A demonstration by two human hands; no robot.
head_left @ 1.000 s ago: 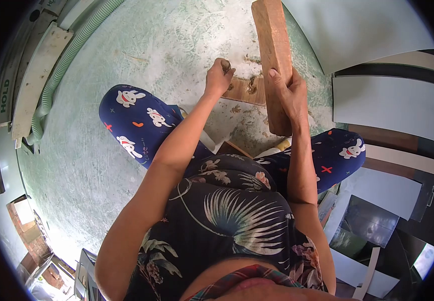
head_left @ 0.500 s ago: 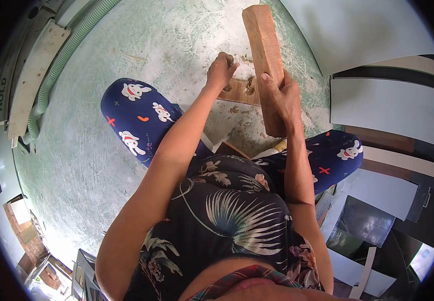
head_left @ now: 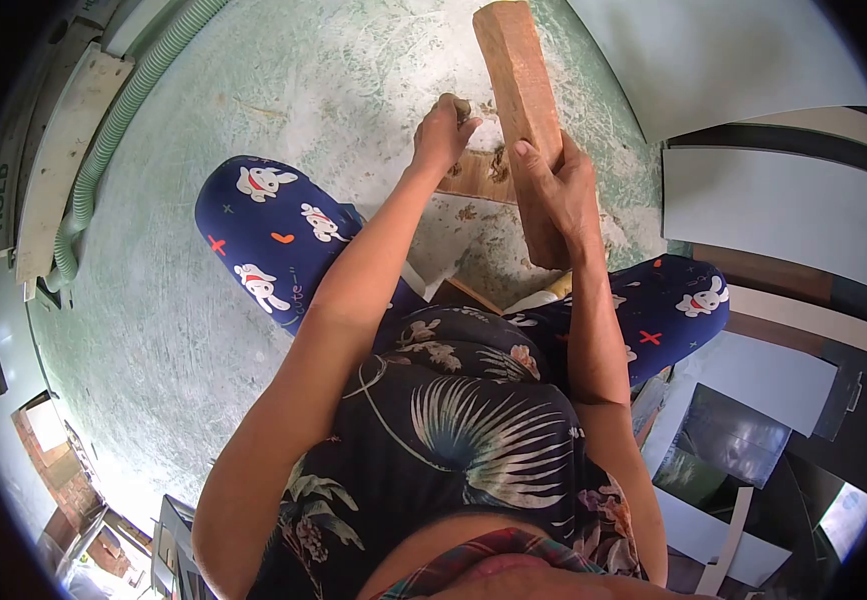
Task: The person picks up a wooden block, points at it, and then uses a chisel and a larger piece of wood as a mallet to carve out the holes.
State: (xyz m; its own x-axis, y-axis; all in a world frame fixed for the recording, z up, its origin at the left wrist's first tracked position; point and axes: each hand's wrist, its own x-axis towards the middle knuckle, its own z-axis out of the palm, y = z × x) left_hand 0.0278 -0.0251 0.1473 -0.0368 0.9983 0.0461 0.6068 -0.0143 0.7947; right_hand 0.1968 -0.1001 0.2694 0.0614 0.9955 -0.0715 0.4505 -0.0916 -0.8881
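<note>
My right hand (head_left: 565, 185) is wrapped round a long, thick wooden block (head_left: 519, 85), tilted over the floor with its far end away from me. Closed on a small, dark brown, roundish piece is my left hand (head_left: 442, 135); my fingers hide most of it, so its kind does not show. Between and below the hands, a flat wooden board (head_left: 475, 187) lies on the floor with brown crumbled bits on it. More brown fragments (head_left: 466, 213) are scattered around the board.
Worn green-white floor (head_left: 153, 300) spreads to my left. A ribbed green hose (head_left: 118, 130) and a pale plank (head_left: 73, 165) run along the left edge. Grey panels (head_left: 773, 200) and stacked boards stand at the right. My bent knees flank the board.
The wooden block has shifted slightly up and left with my right hand. My left hand has risen a little, still closed on the roundish piece.
</note>
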